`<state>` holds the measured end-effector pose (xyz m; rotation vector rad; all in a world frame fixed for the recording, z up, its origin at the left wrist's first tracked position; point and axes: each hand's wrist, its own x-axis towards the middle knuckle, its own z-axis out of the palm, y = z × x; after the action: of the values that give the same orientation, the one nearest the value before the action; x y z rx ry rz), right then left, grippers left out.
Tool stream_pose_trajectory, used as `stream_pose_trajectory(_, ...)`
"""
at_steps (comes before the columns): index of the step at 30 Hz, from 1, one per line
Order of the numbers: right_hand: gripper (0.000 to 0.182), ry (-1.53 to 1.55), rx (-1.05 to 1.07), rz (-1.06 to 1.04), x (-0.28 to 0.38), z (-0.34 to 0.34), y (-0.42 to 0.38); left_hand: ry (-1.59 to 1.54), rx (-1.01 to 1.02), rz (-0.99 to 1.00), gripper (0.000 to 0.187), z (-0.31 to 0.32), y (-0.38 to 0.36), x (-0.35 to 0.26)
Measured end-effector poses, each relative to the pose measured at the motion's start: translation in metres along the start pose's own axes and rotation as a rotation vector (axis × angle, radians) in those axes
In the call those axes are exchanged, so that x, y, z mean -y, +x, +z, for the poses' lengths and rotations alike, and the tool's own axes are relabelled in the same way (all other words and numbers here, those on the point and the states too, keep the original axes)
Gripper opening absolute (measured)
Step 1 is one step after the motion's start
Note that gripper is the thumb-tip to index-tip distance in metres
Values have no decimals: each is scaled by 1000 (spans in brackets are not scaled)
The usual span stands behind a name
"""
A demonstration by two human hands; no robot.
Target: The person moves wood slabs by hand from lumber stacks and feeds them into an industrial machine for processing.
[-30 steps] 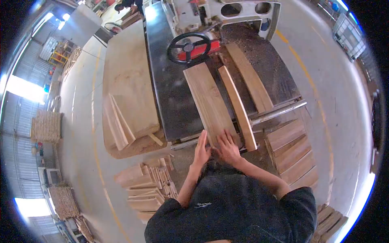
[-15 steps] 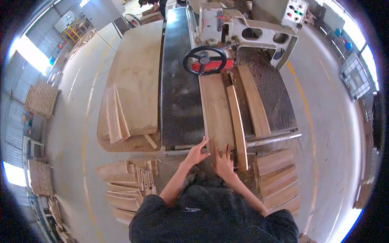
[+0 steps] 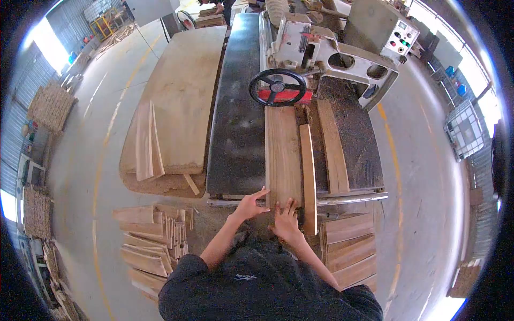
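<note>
A long wooden board (image 3: 284, 155) lies flat on the dark machine table (image 3: 235, 134), its far end by the black handwheel (image 3: 277, 86). My left hand (image 3: 250, 207) is at the board's near left corner, index finger stretched along the edge and thumb apart. At the near end, the spread fingertips of my right hand (image 3: 286, 222) touch the board. Neither hand is wrapped round it. Just right of the board runs a narrow upright wooden fence strip (image 3: 309, 176). Another plank (image 3: 333, 147) lies beyond that strip.
On the left, a wooden side table (image 3: 179, 101) carries thin offcut strips (image 3: 147, 144). Stacked wood pieces (image 3: 142, 235) stand low at left, more boards (image 3: 348, 243) at right. A control panel (image 3: 400, 38) is at the back right. Another person (image 3: 222, 8) works at the far end.
The camera view has shifted, so the machine sits slightly lower in the picture. My right hand has drawn back a little toward the board's near end. My left hand stays at the left corner.
</note>
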<state>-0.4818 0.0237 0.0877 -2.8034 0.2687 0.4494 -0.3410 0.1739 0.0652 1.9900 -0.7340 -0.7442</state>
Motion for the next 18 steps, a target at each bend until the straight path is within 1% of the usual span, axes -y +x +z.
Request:
stream_pose_trajectory(2, 108, 0, 58, 5, 0, -4, 1, -8, -8, 21, 88, 1, 2, 4)
stream_pose_trajectory(4, 106, -2, 63, 1, 1, -8, 0, 36, -52, 93, 88, 3, 4, 9)
stream_pose_trajectory(6, 105, -4, 72, -6, 1, -11, -3, 47, -67, 110, 88, 6, 5, 12)
stream_pose_trajectory(8, 97, 7, -40, -20, 2, -11, -9, 62, -82, 120, 88, 8, 1, 13)
stream_pose_trajectory(9, 97, 11, -42, -20, -1, -7, -12, 114, -103, 131, 87, 9, 0, 11)
stream_pose_trajectory(11, 88, 122, -129, -38, -12, 2, -22, 162, -125, 150, 86, 9, 2, 8)
stream_pose_trajectory(12, 88, 115, -127, -37, -16, 7, -25, 161, -134, 139, 86, 11, 2, 8)
stream_pose_trajectory(14, 82, 79, -226, -76, -21, 15, -33, 150, -144, 117, 85, 15, -1, 7)
stream_pose_trajectory(18, 83, 147, -200, -41, -15, 16, -27, 130, -89, 59, 84, 8, 1, 3)
